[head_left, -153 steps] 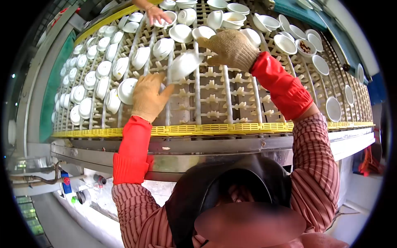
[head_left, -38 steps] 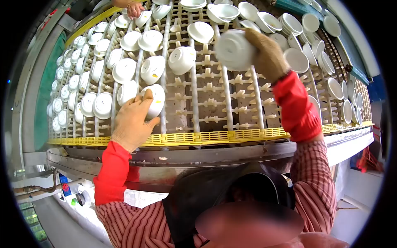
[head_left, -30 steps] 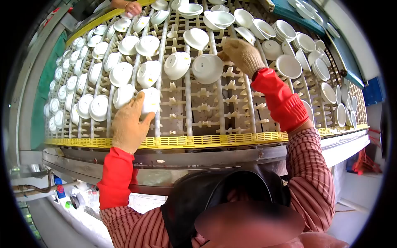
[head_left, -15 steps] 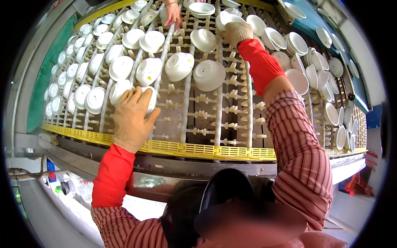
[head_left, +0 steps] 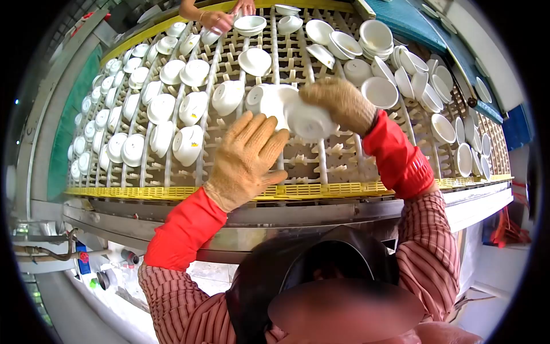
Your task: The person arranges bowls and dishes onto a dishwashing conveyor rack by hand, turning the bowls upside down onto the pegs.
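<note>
One round white bowl grasped in tan-gloved right hand over cream-pegged rack; tan-gloved left hand, fingers extended, contact unclear, near overturned white bowls; nested white bowl stack, farther right.

Left hand off the yellow-marked bowl, shifted right to centre of frame. Right hand down from upper centre to mid-frame, now holding a white bowl, blurred. Top, left of centre: two co-worker hands visible; one half a second earlier.
</note>
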`<state>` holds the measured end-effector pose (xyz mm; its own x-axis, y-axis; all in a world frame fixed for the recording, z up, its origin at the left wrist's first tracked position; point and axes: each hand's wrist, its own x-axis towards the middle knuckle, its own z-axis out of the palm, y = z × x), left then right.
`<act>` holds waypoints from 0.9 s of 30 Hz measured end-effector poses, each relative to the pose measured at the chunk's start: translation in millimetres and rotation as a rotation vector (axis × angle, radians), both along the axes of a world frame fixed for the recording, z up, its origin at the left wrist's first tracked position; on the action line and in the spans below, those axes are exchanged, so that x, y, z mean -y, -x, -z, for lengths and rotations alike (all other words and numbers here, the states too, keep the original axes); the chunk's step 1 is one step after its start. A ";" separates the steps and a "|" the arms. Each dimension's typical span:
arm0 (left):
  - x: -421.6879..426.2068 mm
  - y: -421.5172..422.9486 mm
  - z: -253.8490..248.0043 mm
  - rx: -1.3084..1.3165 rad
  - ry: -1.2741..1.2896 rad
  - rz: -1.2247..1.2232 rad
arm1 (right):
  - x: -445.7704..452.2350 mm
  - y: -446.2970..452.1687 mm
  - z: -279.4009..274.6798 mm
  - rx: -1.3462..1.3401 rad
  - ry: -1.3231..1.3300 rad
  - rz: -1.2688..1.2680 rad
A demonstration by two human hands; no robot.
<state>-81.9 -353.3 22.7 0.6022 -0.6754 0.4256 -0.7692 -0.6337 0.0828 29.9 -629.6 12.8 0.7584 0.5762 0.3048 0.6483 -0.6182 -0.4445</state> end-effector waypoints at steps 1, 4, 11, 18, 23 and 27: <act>5.3 -0.4 0.2 0.005 0.005 -0.011 | 7.4 -18.1 8.1 0.365 0.033 -0.104; 13.0 -10.7 14.4 0.067 0.019 -0.050 | 9.1 -52.1 6.6 0.448 -0.119 0.130; 15.9 -45.1 36.1 0.047 -0.168 -0.107 | 55.0 -34.8 13.2 0.171 0.088 0.464; 32.4 -59.9 37.0 -0.202 -0.024 -0.189 | 162.6 -14.0 69.9 0.142 0.533 0.522; 0.1 -31.5 18.1 -0.793 0.884 -0.380 | 163.2 11.1 55.0 -0.113 0.207 0.692; -53.6 -16.2 -10.9 -0.837 0.925 -0.757 | 152.4 27.2 35.6 -0.352 -0.235 0.610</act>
